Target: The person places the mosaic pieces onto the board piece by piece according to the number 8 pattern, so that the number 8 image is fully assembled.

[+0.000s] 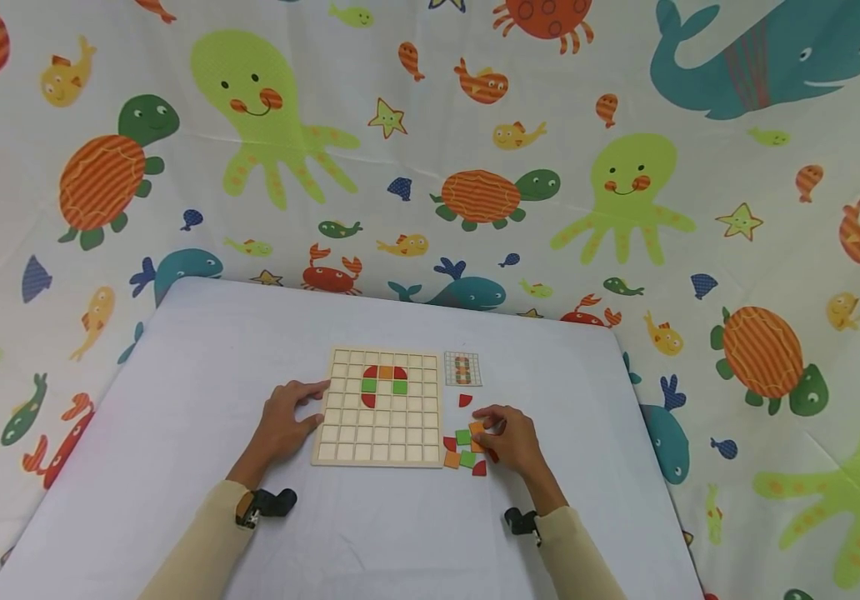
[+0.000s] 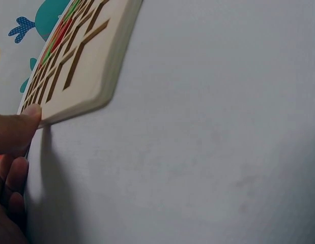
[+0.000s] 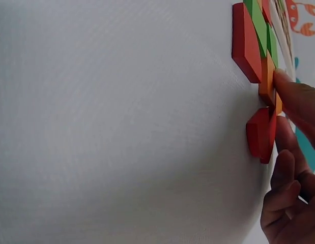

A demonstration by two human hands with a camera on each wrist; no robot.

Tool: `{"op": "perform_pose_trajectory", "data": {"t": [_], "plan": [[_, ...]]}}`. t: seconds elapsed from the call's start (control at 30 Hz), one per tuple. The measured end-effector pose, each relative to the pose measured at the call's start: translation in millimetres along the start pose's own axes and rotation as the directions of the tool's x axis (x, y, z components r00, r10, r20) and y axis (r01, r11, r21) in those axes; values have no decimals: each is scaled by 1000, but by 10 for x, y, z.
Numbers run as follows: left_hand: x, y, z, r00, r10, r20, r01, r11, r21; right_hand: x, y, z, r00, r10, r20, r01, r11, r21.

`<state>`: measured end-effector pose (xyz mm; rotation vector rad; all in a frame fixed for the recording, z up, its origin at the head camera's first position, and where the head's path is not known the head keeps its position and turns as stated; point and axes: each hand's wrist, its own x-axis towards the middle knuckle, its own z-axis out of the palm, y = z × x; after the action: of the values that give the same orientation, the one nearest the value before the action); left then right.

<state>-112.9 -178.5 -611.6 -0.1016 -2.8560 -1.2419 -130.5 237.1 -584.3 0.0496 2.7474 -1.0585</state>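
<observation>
A wooden grid board lies on the table, with red, orange and green tiles set in its upper rows. My left hand rests against the board's left edge, and its thumb touches the board's rim. To the right of the board my right hand pinches an orange square tile at the top of a small cluster of loose tiles. In the right wrist view the fingertips sit on the orange tile, beside red pieces.
A small pattern card lies just past the board's top right corner. One red quarter-round tile sits alone below it. The white table ends against a sea-animal curtain behind and at both sides.
</observation>
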Motion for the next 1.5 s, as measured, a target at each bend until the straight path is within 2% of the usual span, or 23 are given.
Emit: {"op": "perform_pose_trajectory", "data": {"t": [0.3, 0.47, 0.7, 0.8, 1.03, 1.2, 1.3, 1.4, 1.5], "plan": [[0, 1, -7, 1000, 2, -1, -2, 1000, -4, -10, 0, 17, 1000, -9, -25, 11, 999, 52], [1, 7, -10, 1000, -6, 4, 6, 1000, -12, -34, -31, 23, 998, 12, -60, -5, 992, 128], [-2, 23, -14, 1000, -13, 4, 13, 1000, -13, -8, -105, 21, 993, 61, -103, -33, 967, 254], [-8, 36, -22, 1000, -12, 7, 13, 1000, -14, 15, -198, 51, 992, 52, -114, -17, 956, 293], [-5, 15, -14, 1000, -19, 7, 19, 1000, -12, 108, -443, 201, 995, -52, -87, 84, 905, 417], [-6, 12, -14, 1000, -12, 12, 12, 1000, -11, 180, -643, 349, 992, -100, -82, 125, 897, 423], [-8, 21, -20, 1000, -6, 7, 6, 1000, -21, 217, -768, 440, 992, -100, -75, 122, 904, 410], [-4, 21, -19, 1000, 4, -7, -4, 1000, -25, 257, -873, 542, 996, -71, -46, 84, 906, 415], [-2, 25, -16, 1000, 8, -14, -9, 1000, -24, 297, -956, 641, 998, -58, -20, 61, 896, 440]]}}
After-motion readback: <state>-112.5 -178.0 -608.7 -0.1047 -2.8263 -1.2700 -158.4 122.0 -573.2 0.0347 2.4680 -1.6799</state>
